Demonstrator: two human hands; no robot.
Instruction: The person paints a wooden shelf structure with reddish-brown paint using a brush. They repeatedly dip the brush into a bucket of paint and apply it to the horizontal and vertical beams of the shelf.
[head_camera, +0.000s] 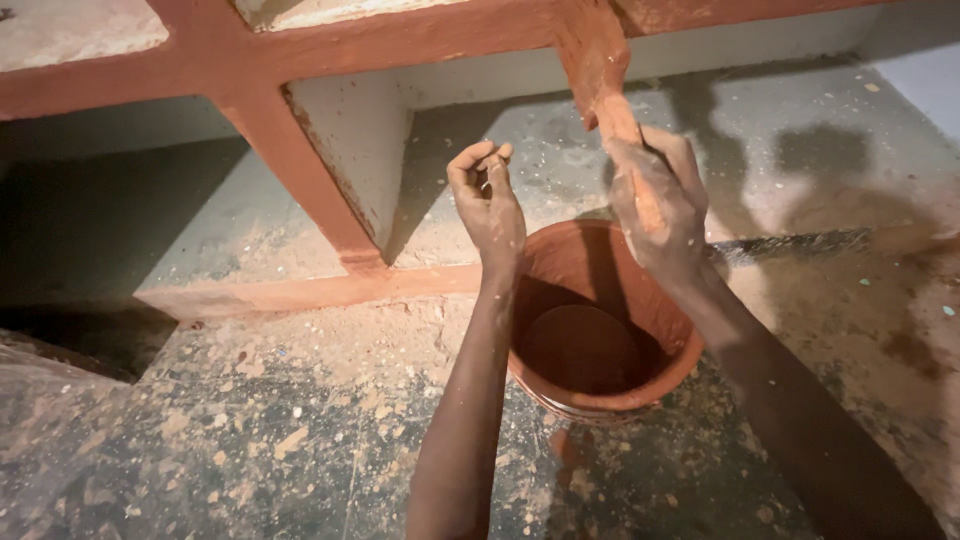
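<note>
Dusty concrete floor (300, 430) underfoot, speckled with plaster crumbs; red-painted shelf frame (330, 50) ahead. Our right hand (660, 205) is clenched round a paint-coated brush handle (625, 130), its head pressed against the frame's upright; bristles can't be made out. Our left hand (488, 195) hangs loosely curled, holding nothing, just above the near rim of the red paint bucket (600, 330), which sits on the floor below both hands. Risks, as we judge them: the slick handle could slip in our grip; drips may miss the bucket; a forearm could knock the rim and tip it.
</note>
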